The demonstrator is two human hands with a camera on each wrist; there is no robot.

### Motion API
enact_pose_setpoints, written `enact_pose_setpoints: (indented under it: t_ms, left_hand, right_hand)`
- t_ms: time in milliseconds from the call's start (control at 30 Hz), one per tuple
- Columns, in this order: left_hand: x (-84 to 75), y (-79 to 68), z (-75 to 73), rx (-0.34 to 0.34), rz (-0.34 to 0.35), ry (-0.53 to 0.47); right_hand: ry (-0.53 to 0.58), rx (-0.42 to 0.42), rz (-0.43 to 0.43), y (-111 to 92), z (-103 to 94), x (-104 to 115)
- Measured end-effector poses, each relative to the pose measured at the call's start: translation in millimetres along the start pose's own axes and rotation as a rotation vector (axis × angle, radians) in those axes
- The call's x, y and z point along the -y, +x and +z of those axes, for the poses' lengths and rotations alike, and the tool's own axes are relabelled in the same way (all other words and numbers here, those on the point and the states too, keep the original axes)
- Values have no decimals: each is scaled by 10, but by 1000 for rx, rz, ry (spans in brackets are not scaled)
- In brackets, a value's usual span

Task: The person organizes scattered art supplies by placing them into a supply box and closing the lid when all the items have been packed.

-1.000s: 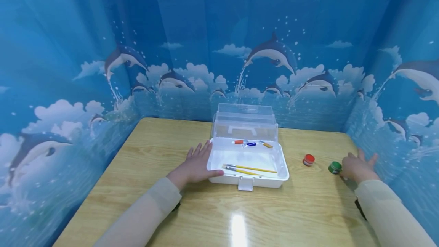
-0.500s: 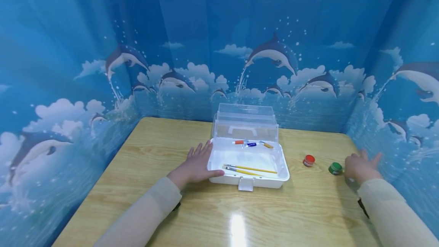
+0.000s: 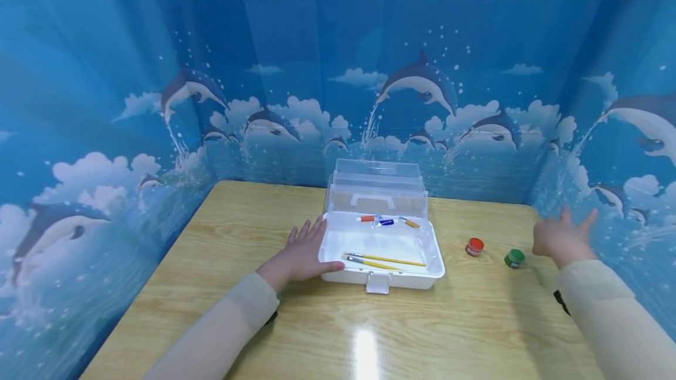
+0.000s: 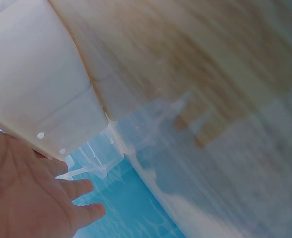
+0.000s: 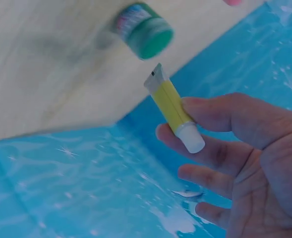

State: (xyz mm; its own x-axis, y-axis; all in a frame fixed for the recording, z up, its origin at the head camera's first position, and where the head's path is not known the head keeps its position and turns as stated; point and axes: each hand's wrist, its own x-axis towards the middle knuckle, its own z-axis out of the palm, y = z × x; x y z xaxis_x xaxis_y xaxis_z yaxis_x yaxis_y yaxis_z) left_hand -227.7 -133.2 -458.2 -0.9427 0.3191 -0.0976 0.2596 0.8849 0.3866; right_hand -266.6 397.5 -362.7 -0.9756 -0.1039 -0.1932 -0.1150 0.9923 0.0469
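Head view: over the last second the right hand has risen from beside the squat green-lidded paint pot and drawn off toward the dolphin-print curtain, its shadow now lying apart on the pale wood-grain table. This suggests that whatever it pinches has been lifted clear; it is not in the box. The left hand has stayed at the left side of the open white plastic box with a clear lid.

From above, the right hand's load is hidden. The right wrist view reveals a small yellow squeeze tube with a white cap, pinched between thumb and forefinger near the cap, the other fingers loosely spread, held in the air near the green pot but apart from it.

The left wrist view shows the left fingers extended and spread beside the box's outer wall, gripping nothing; the head view adds its thumb over the front rim.
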Motion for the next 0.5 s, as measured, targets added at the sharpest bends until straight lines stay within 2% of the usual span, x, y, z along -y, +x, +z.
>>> enact_pose_setpoints:
  t_ms: [233, 500]
  left_hand:
    - [7, 7, 10, 3, -2, 4]
    - [-19, -13, -15, 2, -10, 14]
  right_hand:
    - [-8, -30, 1, -31, -196, 171]
    - [-67, -94, -9, -47, -453, 536]
